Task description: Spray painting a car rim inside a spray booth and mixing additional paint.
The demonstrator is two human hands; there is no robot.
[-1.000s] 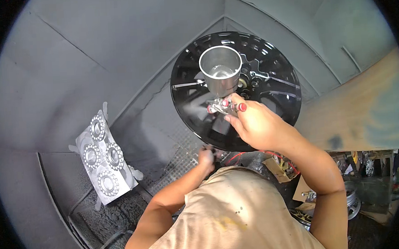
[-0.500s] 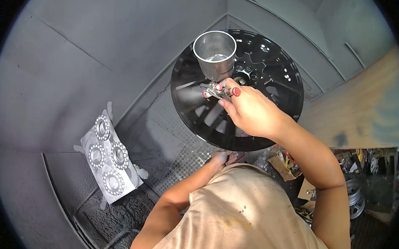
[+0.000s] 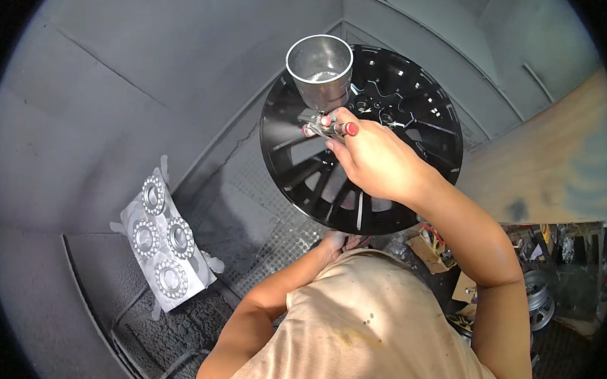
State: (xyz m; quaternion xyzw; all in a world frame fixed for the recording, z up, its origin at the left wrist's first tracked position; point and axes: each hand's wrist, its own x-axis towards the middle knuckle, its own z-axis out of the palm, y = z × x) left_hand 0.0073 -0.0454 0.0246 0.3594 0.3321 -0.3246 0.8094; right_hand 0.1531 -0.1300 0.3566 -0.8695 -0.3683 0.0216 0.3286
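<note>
My right hand (image 3: 377, 155) is wrapped round a paint spray gun (image 3: 324, 125) with red knobs and holds it over the left part of a glossy black wheel rim (image 3: 415, 101). A pale mist fans out leftward from the gun's nozzle across the spokes. On top of the gun sits a metal cup (image 3: 321, 61), its mouth uncovered, with a little liquid at the bottom. Low at the wheel's near edge, my left hand (image 3: 335, 241) is close against my body. Its fingers are mostly hidden beneath the wheel, so its grip does not show.
To the left, a tilted panel (image 3: 191, 281) carries several silver ring-shaped parts (image 3: 171, 277). Grey walls (image 3: 193, 51) enclose the far and left sides. A tan board (image 3: 542, 156) stands at right, above silver wheels (image 3: 539, 294) and a cardboard box (image 3: 430, 251) of clutter.
My right hand has shifted the spray gun slightly up and left, its mist still showing. The wheel's spokes have turned to a different angle. My left hand has stayed near the same place.
</note>
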